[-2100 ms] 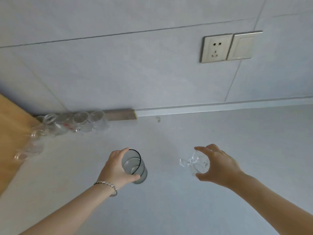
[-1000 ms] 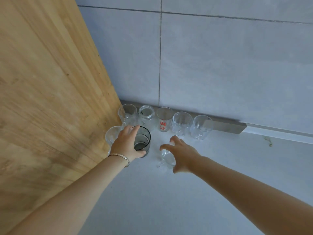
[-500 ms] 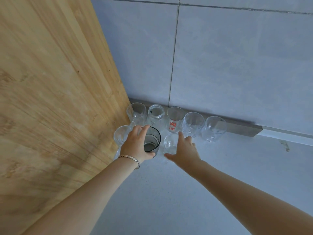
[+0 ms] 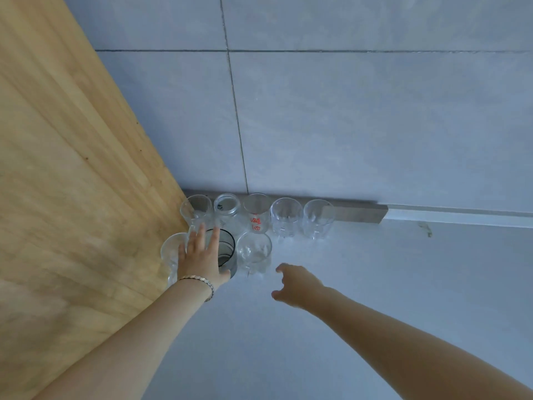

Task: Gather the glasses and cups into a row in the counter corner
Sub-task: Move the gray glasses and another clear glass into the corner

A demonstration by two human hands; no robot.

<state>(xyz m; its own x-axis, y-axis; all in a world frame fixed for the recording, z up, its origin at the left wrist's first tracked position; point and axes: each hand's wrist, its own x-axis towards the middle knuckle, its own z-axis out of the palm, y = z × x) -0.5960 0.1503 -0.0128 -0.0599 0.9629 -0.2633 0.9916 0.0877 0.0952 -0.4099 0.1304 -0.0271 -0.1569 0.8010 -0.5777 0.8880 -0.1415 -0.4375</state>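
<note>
- At the corner of the counter [image 4: 375, 298], in the head view, we see a back row of five vessels. They stand upright along the tiled wall [image 4: 346, 125], in front of a metal strip [image 4: 354, 214].
- Counting from the wooden panel [image 4: 72, 168] to the right, we find a clear glass [image 4: 196, 209], a small jar [image 4: 227, 207], a printed glass [image 4: 256, 216] with red marks, a fourth glass [image 4: 286, 217] and a fifth glass [image 4: 318, 219]. Each stands just beside the next.
- In front of them we see a second, shorter row. It has a side glass [image 4: 170, 249] against the wooden panel, a grey glass [image 4: 226, 249] with a dark rim, and a clear cup [image 4: 253, 252] just beside the grey one.
- Our left hand [image 4: 199, 259] lies over the grey glass. Its fingers are straight and spread across the rim, and its thumb is beside the lower wall of the glass. The fingers do not curl around it. A bracelet [image 4: 199, 280] sits on this wrist.
- Our right hand [image 4: 297, 285] hangs above the counter, near the clear cup but apart from it. Its fingers are loosely bent and have nothing in them.
</note>
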